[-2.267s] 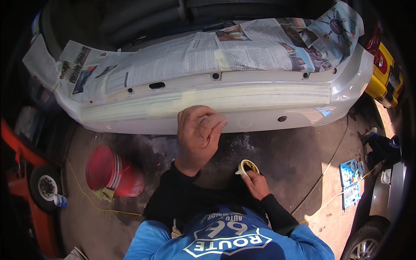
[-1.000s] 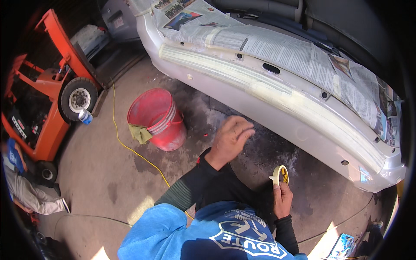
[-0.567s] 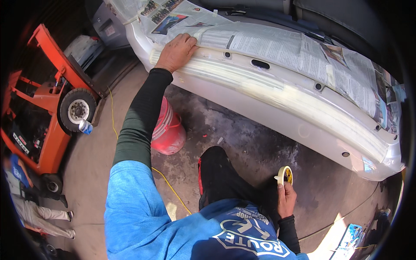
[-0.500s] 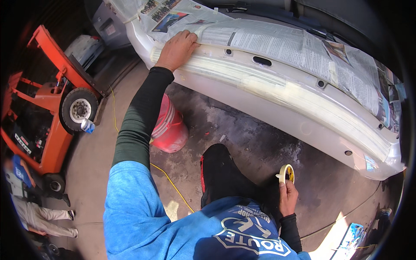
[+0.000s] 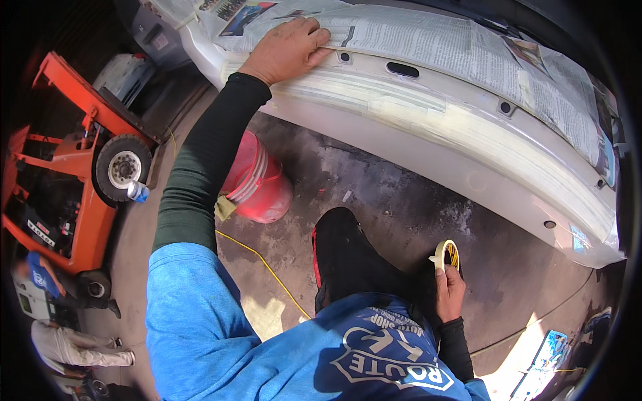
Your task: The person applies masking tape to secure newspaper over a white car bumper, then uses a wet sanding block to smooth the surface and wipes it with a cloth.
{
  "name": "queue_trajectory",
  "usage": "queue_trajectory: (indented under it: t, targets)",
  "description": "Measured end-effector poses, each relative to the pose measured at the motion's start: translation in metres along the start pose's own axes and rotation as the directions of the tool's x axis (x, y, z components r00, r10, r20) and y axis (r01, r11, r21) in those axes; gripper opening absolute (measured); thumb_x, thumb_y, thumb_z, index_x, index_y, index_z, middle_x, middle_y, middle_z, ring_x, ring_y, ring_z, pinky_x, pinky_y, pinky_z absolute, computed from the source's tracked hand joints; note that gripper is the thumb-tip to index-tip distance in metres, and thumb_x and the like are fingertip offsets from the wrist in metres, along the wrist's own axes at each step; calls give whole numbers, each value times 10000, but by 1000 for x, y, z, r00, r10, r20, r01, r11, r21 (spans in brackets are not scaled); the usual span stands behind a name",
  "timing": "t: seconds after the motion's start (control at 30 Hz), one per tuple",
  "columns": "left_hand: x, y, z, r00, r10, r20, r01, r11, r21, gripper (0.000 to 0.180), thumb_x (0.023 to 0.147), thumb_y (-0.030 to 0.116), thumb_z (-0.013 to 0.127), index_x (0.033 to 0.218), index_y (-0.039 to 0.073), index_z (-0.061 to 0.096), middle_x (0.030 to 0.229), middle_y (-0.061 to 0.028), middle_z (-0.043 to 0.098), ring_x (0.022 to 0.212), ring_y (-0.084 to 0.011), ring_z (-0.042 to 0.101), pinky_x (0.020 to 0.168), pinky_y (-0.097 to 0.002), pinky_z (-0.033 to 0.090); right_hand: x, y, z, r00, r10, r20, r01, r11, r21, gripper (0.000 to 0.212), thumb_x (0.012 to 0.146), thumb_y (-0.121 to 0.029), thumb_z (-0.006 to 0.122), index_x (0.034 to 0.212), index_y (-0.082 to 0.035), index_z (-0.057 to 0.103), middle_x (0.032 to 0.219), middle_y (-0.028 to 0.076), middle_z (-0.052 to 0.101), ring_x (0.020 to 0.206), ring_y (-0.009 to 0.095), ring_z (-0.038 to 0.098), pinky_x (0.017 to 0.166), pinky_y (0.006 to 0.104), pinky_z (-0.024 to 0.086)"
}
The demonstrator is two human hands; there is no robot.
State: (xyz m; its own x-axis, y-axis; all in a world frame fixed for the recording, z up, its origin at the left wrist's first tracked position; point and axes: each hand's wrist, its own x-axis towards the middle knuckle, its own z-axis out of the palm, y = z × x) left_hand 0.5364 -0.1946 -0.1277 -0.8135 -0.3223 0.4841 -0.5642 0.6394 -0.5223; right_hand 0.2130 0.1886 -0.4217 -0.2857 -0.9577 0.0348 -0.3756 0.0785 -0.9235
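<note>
- The newspaper (image 5: 428, 50) lies over the upper ledge of the bumper (image 5: 401, 150); it is grey with dense print and some colour pictures, and its near edge runs along the ledge just above a row of dark holes.
- The bumper is pale and glossy, with cream tape strips (image 5: 418, 117) laid lengthwise along its upper face in overlapping bands.
- The left hand (image 5: 287, 50) is at the left part of the bumper, on the newspaper's near edge, fingers bent and close together; whether they pinch anything beneath them cannot be told.
- The right hand (image 5: 451, 291) is in front of the bumper and apart from it, thumb and fingers clamped on the tape roll (image 5: 439, 255).
- The tape roll is cream outside with a yellow-and-black core, held on edge, a short loose end sticking out on its left.
- The red bucket (image 5: 267, 194) stands on the floor in front of the bumper's left part; the left sleeve (image 5: 200, 164) covers much of its mouth, so its contents cannot be seen. A yellowish rag (image 5: 225, 208) hangs at its rim.
- The blue case (image 5: 550, 351) lies in front of the bumper's right end, well apart; its contents are too small to tell.
- The orange forklift (image 5: 93, 227) stands beyond the bumper's left end.
</note>
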Motion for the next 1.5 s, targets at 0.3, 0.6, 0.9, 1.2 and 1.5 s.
queue_trajectory:
  t: [0.3,0.6,0.9,1.2,1.5]
  targets:
    - [31,27,-9,974,178,-143,-183,983,-27,272,915,292,755,1084,90,687,1073,-82,664,1012,-301,666,875,-413,553,3,2,7,997,-50,51,52,998,-30,234,1026,-185,604,956,34,643,810,147,594,766,273,587,739,382,477]
    - [39,39,-7,962,242,-129,-239,970,39,196,925,244,722,1021,85,659,1015,-82,665,986,-283,682,847,-396,574,1,9,5,998,-23,59,26,999,-43,243,1024,-191,604,941,36,631,810,163,587,761,290,582,737,397,473]
    - [36,51,-21,979,64,-196,-71,997,-27,326,957,334,728,1124,66,647,1066,-115,653,1018,-275,671,862,-388,563,7,-14,3,994,76,76,-76,997,-1,248,1035,-192,613,946,39,635,777,127,563,733,228,559,707,363,462]
    - [-26,273,-62,933,-357,-36,63,263,-963,491,850,238,878,1232,42,640,1040,-94,652,936,-228,642,797,-340,524,46,-100,-24,950,-299,-89,307,948,87,223,1031,-214,679,1106,-6,706,905,132,676,842,282,636,783,384,512]
    - [-20,309,-53,895,-447,13,143,258,-956,212,868,-16,803,1055,30,714,979,-92,700,830,-179,683,715,-300,554,42,-133,-40,886,-458,-66,436,874,-216,186,952,-175,726,1077,-37,735,886,123,666,844,339,627,768,437,515]
